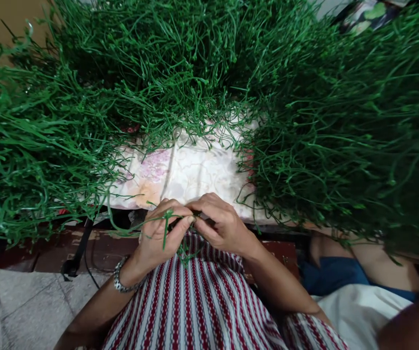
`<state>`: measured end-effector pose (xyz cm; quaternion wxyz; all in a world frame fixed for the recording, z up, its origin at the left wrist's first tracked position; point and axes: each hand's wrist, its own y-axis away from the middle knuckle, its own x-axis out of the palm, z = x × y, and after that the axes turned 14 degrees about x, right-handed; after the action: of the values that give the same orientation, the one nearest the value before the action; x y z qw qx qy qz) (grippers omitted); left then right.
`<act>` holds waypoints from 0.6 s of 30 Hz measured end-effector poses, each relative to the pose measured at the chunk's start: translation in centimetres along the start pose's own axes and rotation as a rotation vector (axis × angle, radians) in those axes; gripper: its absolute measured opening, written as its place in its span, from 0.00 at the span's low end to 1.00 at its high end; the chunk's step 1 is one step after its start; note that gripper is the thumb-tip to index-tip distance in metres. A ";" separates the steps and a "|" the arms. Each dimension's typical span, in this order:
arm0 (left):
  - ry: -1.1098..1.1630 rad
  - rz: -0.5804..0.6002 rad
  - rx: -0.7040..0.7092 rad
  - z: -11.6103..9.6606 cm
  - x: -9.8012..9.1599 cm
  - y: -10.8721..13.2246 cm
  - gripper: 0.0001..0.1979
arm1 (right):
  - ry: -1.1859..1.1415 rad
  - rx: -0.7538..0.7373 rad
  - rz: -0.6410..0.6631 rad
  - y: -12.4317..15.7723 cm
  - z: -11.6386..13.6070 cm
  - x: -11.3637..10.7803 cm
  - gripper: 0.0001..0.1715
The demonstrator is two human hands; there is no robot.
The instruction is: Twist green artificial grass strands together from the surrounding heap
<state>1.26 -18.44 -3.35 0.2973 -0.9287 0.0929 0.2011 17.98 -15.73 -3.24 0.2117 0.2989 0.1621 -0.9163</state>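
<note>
While long green stems (180,63) heap up before us and along both sides, our red-and-white striped garment (202,306) fills the space nearest us. Between the heaps we see a flower-patterned cloth (202,170), and to our right a person in blue clothing (344,272). Our hands meet at the cloth's near edge: the left hand (164,228) pinches thumb and fingers together on green strands (165,229) that trail across it; the right hand (220,221) meets the left thumb, though we cannot tell whether its fingertips clamp anything. A bracelet (119,277) circles our left wrist.
</note>
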 end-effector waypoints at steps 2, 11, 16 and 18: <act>-0.021 0.005 0.009 0.1 0.2 0.1 0.03 | 0.080 -0.016 -0.020 0.1 -0.1 0.1 0.10; -0.150 0.158 0.072 -0.1 -0.3 -0.2 0.05 | 0.056 0.019 -0.048 -0.1 -0.2 -0.1 0.06; -0.212 0.212 0.089 -0.3 -0.6 0.0 0.05 | 0.016 0.147 0.080 -0.1 0.3 -1.1 0.03; -0.237 0.225 0.105 -0.3 -0.6 0.1 0.04 | -0.059 0.207 0.152 0.0 0.4 -1.4 0.03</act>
<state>0.77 -18.62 -2.89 0.3297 -0.8655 0.1711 0.3362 18.78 -15.47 -2.06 0.2534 0.3034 0.0370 -0.9178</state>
